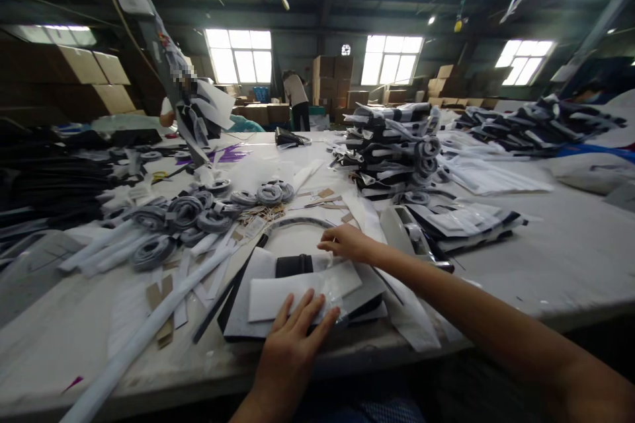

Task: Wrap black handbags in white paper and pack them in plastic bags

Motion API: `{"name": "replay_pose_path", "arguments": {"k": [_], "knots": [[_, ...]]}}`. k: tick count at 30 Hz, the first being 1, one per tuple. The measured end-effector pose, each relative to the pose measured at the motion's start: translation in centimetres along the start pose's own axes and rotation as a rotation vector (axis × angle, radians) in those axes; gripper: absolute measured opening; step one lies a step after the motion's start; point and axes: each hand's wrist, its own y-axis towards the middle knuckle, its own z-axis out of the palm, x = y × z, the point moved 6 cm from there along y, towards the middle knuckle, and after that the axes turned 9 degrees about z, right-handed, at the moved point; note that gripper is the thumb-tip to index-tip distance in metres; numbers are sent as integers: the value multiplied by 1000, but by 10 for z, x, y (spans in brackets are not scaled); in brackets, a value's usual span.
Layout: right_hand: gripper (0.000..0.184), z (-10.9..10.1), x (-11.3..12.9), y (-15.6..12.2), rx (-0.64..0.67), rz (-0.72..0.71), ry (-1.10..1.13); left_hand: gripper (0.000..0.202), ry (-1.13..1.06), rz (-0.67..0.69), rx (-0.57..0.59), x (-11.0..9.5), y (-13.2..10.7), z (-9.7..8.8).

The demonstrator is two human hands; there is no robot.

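A flat black bag [232, 312] lies before me at the table's front edge, with white sheets on top. My left hand [297, 337] rests on it with fingers spread, pressing a white foam sheet [278, 301] and some clear film. A black rolled band [294, 266] sits just behind the sheet. From the bag's far side a curved handle [297, 220] in grey wrapping arches away and passes beneath my right hand [344, 242]. The fingers of that hand are bent together at the handle's right end. What they pinch is hidden.
Coiled grey-wrapped straps [183, 211] and a long white tube [149, 337] lie left. A tape dispenser [411, 238] stands right, beside a wrapped flat bag [461, 221]. Stacked black bags [387, 149] rise behind; a post [169, 66] stands back left. Another person [297, 96] is far off.
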Motion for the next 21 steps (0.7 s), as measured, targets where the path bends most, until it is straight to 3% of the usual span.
{"name": "replay_pose_path", "arguments": {"k": [5,10,16,21], "knots": [[22,27,13,-29,-41,-88,42,44,-65,-54,-11,-1,0,1],[1,33,7,-10,-33,-63,48,45,-108,-84,-25,0,-1,3],[6,11,14,-23,-76,-68,39,46,-87,-55,11,0,-5,5],[40,27,7,-32,80,-27,2,43,-98,-80,7,-2,-3,3]]}}
